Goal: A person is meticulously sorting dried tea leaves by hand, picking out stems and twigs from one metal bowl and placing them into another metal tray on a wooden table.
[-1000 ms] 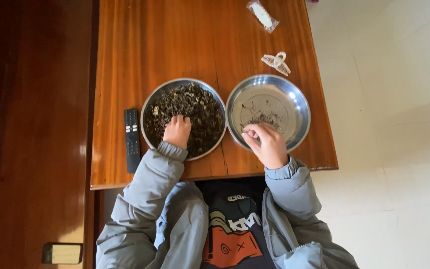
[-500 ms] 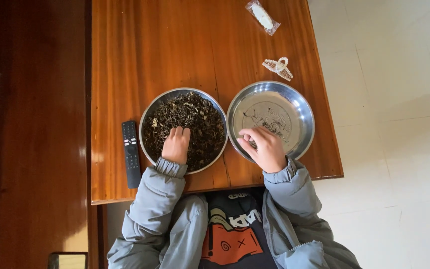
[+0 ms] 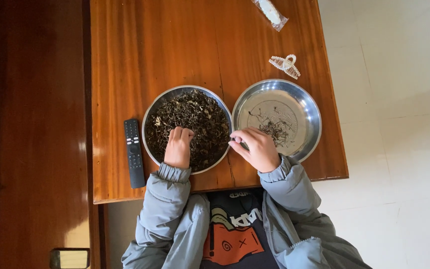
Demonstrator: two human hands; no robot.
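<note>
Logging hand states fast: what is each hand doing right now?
Left hand: fingers curled into the dried leaves; grip cannot be told.
Right hand: fingertips pinched together; contents cannot be told.

You cannot see what your right hand (image 3: 260, 148) pinches; the fingertips close over the gap between the two dishes, and anything there is too small to tell. Your left hand (image 3: 178, 147) hides part of the dried leaves (image 3: 195, 119). At the table's far edge, the clear packet (image 3: 270, 12) is cut off.
</note>
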